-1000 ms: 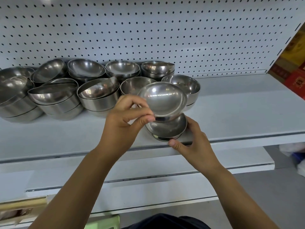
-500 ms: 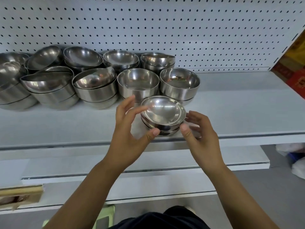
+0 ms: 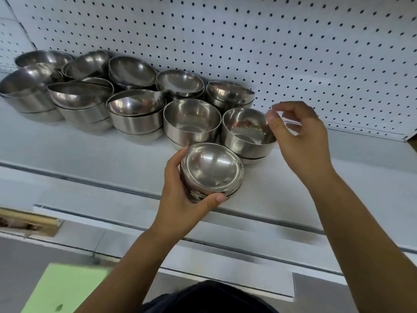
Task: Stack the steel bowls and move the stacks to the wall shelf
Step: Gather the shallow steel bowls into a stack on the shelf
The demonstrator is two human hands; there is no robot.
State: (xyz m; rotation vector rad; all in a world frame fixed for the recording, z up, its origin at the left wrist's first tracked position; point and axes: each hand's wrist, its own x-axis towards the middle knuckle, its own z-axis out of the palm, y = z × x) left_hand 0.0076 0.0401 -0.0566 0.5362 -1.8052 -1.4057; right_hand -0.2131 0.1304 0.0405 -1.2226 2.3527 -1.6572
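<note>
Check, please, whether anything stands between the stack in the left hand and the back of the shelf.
Yes. Two taller stacks stand right behind the stack that the left hand grips, with more behind them. The shelf to their right shows no bowls up to the pegboard.

Bowl stack [image 3: 212, 172]: was shiny silver.
Pegboard [image 3: 293, 53] above right hand [image 3: 300, 136]: was white with dark dots.
Shelf [image 3: 90, 159]: was pale grey.
Flat surface [image 3: 63, 288] below left hand [image 3: 180, 206]: was green.

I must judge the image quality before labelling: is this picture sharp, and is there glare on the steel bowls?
Head view: tilted and motion-smeared, worst on the right hand and the lower shelf edge; the small bowl stack in the left hand is fairly sharp; bright highlights streak the bowls, yet their rims are readable.
</note>
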